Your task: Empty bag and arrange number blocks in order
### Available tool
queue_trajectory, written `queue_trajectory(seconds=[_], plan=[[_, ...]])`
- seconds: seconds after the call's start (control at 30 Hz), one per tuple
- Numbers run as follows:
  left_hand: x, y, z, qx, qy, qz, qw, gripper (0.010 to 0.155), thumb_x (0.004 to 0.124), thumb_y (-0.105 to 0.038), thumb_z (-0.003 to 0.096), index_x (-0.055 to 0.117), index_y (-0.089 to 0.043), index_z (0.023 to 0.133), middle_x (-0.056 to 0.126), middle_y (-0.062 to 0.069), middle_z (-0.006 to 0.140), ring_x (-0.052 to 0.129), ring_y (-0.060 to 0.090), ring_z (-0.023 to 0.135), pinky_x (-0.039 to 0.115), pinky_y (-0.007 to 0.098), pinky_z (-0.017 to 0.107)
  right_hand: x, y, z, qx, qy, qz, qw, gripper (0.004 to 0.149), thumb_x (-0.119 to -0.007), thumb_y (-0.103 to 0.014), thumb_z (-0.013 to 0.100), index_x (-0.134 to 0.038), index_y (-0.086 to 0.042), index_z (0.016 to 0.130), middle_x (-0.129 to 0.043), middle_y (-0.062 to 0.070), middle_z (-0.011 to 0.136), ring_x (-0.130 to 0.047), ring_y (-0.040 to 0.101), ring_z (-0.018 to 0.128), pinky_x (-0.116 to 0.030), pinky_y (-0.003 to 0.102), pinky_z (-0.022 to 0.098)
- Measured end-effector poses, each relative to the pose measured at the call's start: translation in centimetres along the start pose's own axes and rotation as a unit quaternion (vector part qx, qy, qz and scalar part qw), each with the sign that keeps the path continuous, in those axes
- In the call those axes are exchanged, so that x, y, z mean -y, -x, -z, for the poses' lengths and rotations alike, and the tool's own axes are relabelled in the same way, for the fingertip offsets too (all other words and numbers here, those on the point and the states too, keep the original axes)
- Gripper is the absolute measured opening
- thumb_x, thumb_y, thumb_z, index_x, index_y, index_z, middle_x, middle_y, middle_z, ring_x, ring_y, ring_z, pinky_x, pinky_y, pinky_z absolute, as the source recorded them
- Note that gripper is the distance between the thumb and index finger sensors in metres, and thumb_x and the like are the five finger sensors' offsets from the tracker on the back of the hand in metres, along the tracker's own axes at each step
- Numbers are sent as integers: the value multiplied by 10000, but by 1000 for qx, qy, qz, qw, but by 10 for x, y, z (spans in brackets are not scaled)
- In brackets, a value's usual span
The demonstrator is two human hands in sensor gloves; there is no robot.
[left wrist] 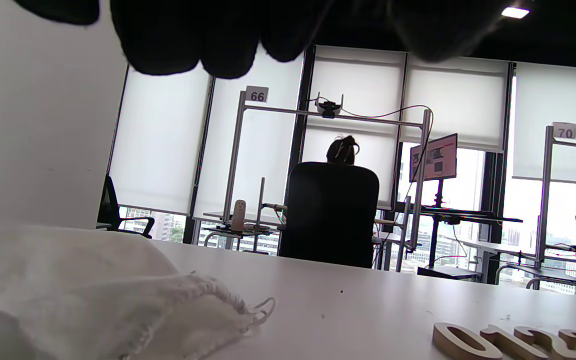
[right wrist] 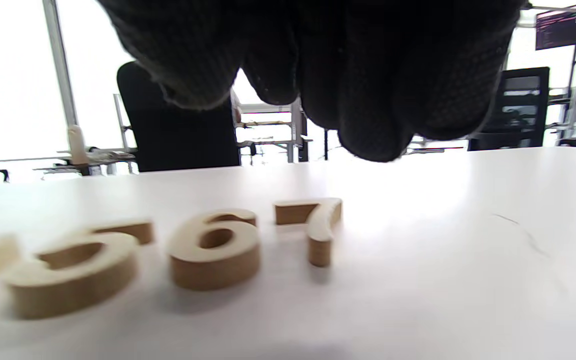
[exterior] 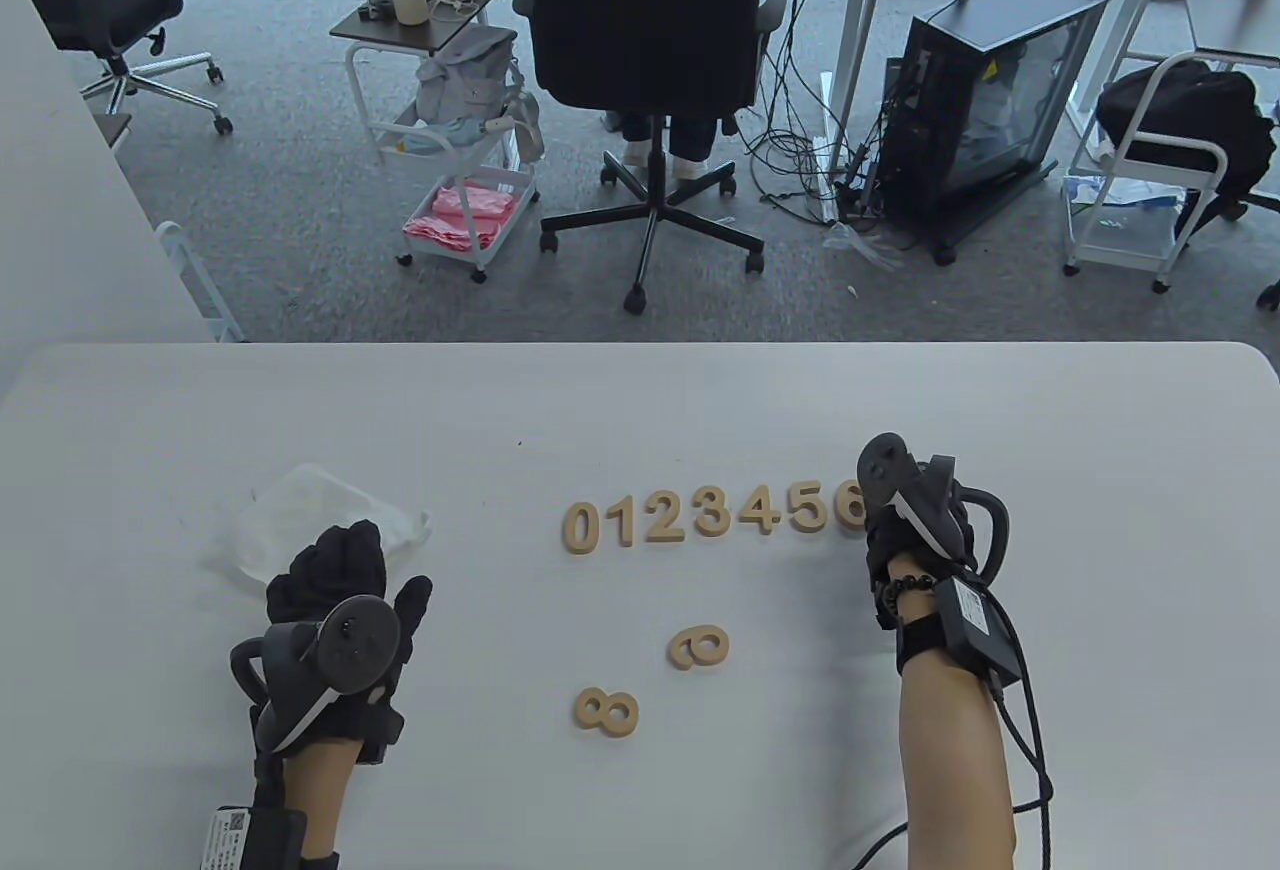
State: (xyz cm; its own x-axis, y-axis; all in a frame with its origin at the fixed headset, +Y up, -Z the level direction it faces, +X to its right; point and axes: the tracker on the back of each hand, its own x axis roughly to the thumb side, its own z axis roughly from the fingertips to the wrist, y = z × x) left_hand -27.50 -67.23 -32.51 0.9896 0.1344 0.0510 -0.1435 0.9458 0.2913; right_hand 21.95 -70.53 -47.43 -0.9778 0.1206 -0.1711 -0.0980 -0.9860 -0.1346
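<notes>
**White table and what lies on it**

A plain white rectangular table point(exterior: 640, 390) carries a crumpled white drawstring cloth bag point(exterior: 300, 510) at its left. Flat on the middle lies a row of light wooden number blocks: 0 point(exterior: 580, 526), 1 point(exterior: 624, 523), 2 point(exterior: 665, 518), 3 point(exterior: 712, 513), 4 point(exterior: 760, 510), 5 point(exterior: 806, 507), 6 point(exterior: 848, 505), and 7 point(right wrist: 313, 225) just beside the 6. Nearer the front edge, apart from the row, lie a wooden 9 point(exterior: 698, 648) and a wooden 8 point(exterior: 606, 712), both turned sideways.
</notes>
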Motion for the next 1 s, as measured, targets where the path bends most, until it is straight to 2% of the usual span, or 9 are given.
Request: queue_trajectory(seconds=[0.07,0.2,0.37,0.53,0.63,0.77,0.87,1.0], plan=[[0,-1,0,2,1,-1,1000,775,662,-524,538,532,-8,1101,569,342,1082,684,622,946,523,799,637,12,-11,-13,32,8,30,999,562,-804,-372,506,-731,-112,999,-779,212,993,-918,449,792,-836,553,584],[1,-1,0,7,3,-7,1000,775,661,-524,538,532,-8,1101,568,341,1083,684,622,945,523,798,637,34,-45,-55,108,11,77,991,558,-784,-381,518,-726,-120,1008,-796,240,979,-952,452,752,-856,555,556],[2,-3,0,13,1,-10,1000,773,661,-523,539,532,-9,1101,568,342,1083,684,620,946,523,798,638,41,-96,-117,225,-31,96,969,596,-793,-389,515,-690,-128,1039,-775,261,999,-932,474,773,-838,575,570],[3,-4,0,17,2,-14,1000,771,661,-521,539,532,-8,1100,568,341,1082,682,620,947,522,798,638,20,-145,-172,300,-100,116,942,610,-798,-394,513,-675,-139,1053,-742,301,1014,-938,477,755,-842,570,559],[3,-5,0,21,2,-14,1000,771,661,-520,539,533,-6,1100,567,340,1083,682,623,945,522,799,637,2,-169,-194,327,-119,84,934,625,-803,-394,511,-658,-139,1063,-716,308,1031,-926,491,765,-833,579,563],[5,-9,0,28,5,-8,1000,770,661,-521,539,532,-9,1100,567,341,1083,682,622,946,522,799,637,-24,-188,-211,353,-111,1,929,641,-806,-394,506,-630,-149,1072,-695,306,1043,-917,494,775,-828,580,568],[6,-11,-1,32,4,-2,999,774,662,-521,538,533,-5,1100,569,342,1081,684,620,945,522,798,638,-40,-194,-215,364,-109,-63,923,653,-800,-399,507,-598,-165,1082,-671,318,1050,-913,487,777,-825,576,571],[7,-13,-2,34,5,3,999,774,662,-522,538,533,-6,1100,567,341,1083,683,621,946,522,799,637,-56,-199,-218,381,-117,-96,912,652,-801,-397,505,-595,-172,1080,-682,313,1044,-916,475,772,-828,566,567]])
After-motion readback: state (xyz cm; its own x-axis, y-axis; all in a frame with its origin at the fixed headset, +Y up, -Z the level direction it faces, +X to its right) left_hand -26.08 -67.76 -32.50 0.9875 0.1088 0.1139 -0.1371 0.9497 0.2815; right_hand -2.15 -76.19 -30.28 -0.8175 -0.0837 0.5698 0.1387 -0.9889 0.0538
